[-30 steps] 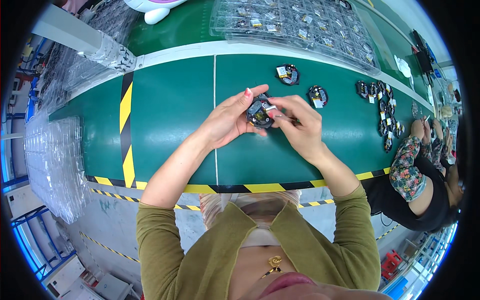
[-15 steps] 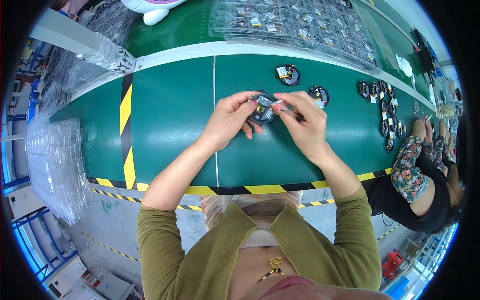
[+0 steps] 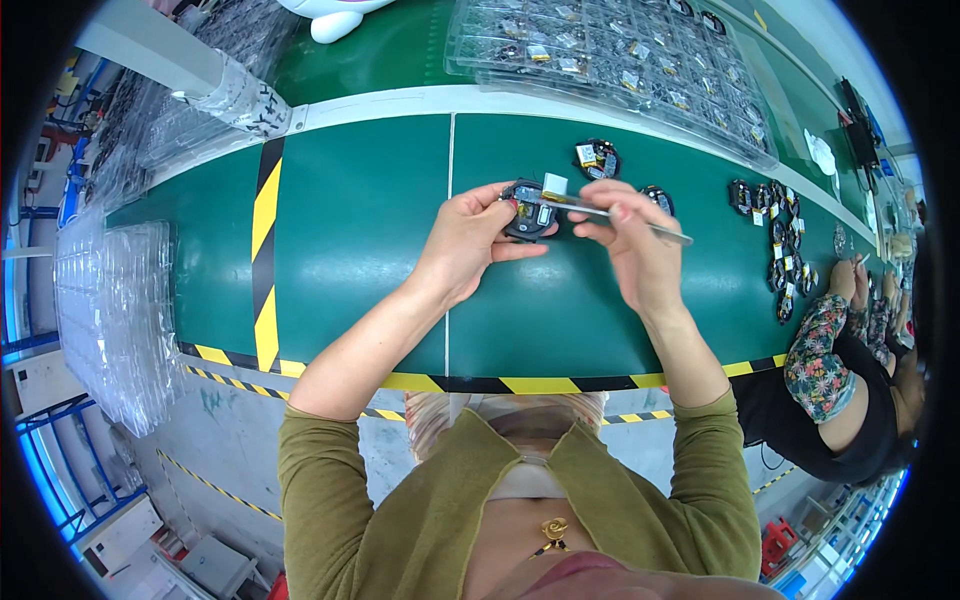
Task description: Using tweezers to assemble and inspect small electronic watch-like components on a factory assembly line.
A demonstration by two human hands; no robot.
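Workshop: Green bench [image 3: 350,290] fills the middle, its near edge banded in yellow-and-black tape [image 3: 530,385], its far edge bordered by a white rail [image 3: 380,105].
Left end: Stacked clear trays [image 3: 112,320] stand at the bench's left edge; a pale post [image 3: 150,48], wrapped toward its foot, rises near the far left corner.
Stripe: Yellow-and-black band [image 3: 265,220] crosses the bench from far edge to near edge, left of a thin white line [image 3: 449,300].
Left hand [image 3: 465,240]: Thumb and fingers close around a black disc [image 3: 528,222] fitted with small parts, held above the bench between its centre and far edge.
Tab: White tab [image 3: 555,185] stands at the disc's upper right.
Right hand [image 3: 640,245]: Slightly blurred, it grips a slim metal tool [image 3: 665,233] between thumb and fingers, the tip at the disc beside the tab; contact cannot be told.
Far edge: One similar unit [image 3: 597,158] lies near the rail; another [image 3: 658,198] sits partly behind the right hand. Past the rail, a clear parts tray [image 3: 600,50] holds rows of pieces.
Right end: Clustered units [image 3: 785,240] lie toward the bench's right edge, near a co-worker in floral sleeves [image 3: 820,350].
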